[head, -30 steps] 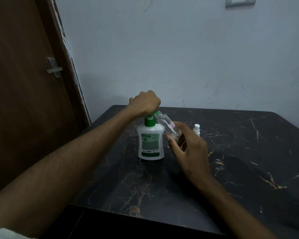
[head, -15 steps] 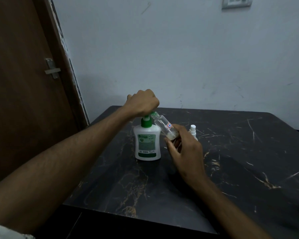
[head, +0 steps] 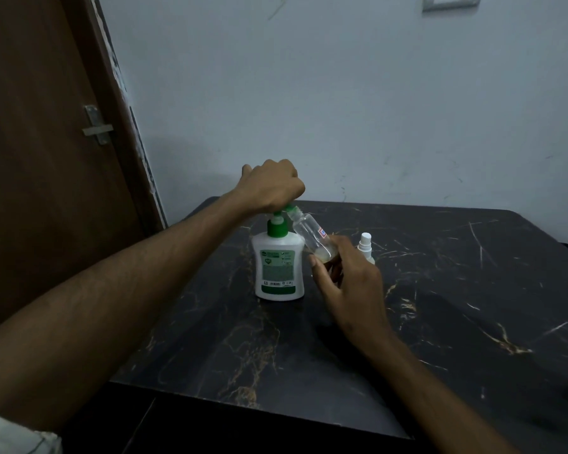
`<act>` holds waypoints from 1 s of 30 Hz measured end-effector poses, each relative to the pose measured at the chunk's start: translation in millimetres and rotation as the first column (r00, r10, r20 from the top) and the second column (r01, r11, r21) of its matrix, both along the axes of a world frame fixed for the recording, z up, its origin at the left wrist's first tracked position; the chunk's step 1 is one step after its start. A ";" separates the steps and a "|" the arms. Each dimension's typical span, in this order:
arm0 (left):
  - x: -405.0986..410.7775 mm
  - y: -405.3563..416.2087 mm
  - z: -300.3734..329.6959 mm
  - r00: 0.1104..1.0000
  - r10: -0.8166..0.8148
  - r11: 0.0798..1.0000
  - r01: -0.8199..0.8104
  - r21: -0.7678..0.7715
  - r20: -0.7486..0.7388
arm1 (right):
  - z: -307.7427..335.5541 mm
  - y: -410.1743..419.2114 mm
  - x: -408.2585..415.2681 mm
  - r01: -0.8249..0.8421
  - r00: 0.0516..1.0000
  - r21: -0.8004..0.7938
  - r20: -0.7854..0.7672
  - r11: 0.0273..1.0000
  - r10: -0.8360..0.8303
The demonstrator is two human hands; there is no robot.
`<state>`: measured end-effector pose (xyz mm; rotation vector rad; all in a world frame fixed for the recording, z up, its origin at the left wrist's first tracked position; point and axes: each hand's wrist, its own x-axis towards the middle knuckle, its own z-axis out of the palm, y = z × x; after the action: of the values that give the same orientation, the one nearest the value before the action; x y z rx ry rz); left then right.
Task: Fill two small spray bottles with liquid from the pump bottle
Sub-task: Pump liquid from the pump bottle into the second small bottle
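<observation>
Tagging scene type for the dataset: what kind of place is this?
Probably a room in a home, not a lab or workshop. Cues: a brown wooden door with a metal latch, a plain painted wall with a switch plate, and a black marble-look table pushed into the corner.

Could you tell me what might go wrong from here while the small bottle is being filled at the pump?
1. The clear bottle is tilted with its narrow mouth at the pump nozzle; a slight slip could send liquid onto the table.
2. The left hand pressing down could tip the pump bottle.
3. The right hand could knock the white-capped spray bottle behind it.
</observation>
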<state>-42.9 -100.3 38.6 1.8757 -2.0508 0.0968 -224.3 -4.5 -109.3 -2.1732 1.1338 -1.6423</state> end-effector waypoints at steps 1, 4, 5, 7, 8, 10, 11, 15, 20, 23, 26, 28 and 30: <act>-0.1 -0.5 -1.5 1.000 -0.011 1.000 0.011 0.011 0.014 | -0.6 -0.7 0.1 0.002 1.000 0.002 -0.003 1.000 -0.002; 1.8 -3.0 -9.6 0.999 -0.038 0.998 0.037 0.041 0.029 | -2.9 -1.6 -0.6 0.001 1.000 0.010 -0.006 1.000 -0.001; 2.0 -2.8 -10.3 0.999 -0.040 0.998 0.039 0.040 0.033 | -2.9 -1.3 -1.0 0.000 1.000 0.008 -0.006 1.000 0.000; 1.8 -1.8 -7.5 0.999 -0.038 0.999 0.037 0.030 0.035 | -2.2 -0.5 -1.1 -0.007 1.000 0.004 -0.003 1.000 0.007; 1.9 -1.7 -4.8 0.999 -0.034 0.999 0.034 0.024 0.030 | -1.7 0.0 -1.1 -0.012 1.000 0.004 -0.002 1.000 0.012; 3.2 -2.4 -1.7 0.999 -0.030 0.999 0.030 0.011 0.034 | -1.4 0.2 -0.9 -0.018 1.000 0.007 -0.003 1.000 0.018; 3.8 -3.4 -2.1 0.998 -0.035 0.999 0.035 0.008 0.055 | -1.5 -0.3 -0.5 -0.018 1.000 0.005 -0.002 1.000 0.018; 3.3 -5.2 -10.0 0.990 -0.060 0.998 0.058 0.019 0.127 | -3.0 -1.9 0.0 -0.004 1.000 0.005 0.000 1.000 0.004; 4.6 -5.3 -2.0 0.998 -0.028 1.000 0.029 -0.009 0.063 | -1.9 -0.2 -1.1 -0.015 1.000 0.002 -0.004 1.000 0.015; 2.9 -4.8 -4.1 0.996 -0.045 0.999 0.045 -0.007 0.073 | -1.9 -0.9 -0.9 -0.010 1.000 0.005 -0.003 1.000 0.010; 1.0 -5.8 -10.5 0.997 -0.045 0.999 0.044 0.010 0.066 | -3.1 -1.3 -1.5 -0.002 1.000 0.005 -0.001 1.000 0.002; 1.2 -3.9 -10.6 0.997 -0.048 0.999 0.048 0.015 0.054 | -2.7 -0.5 -1.3 -0.011 1.000 0.007 0.002 1.000 0.011; 1.6 -3.3 -6.2 0.997 -0.044 0.999 0.044 0.012 0.065 | -1.7 -0.2 -1.5 -0.013 1.000 0.010 -0.001 1.000 0.013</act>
<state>-41.3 -103.5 32.5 1.8556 -2.1386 0.1374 -225.8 -4.7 -111.0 -2.1711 1.1229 -1.6270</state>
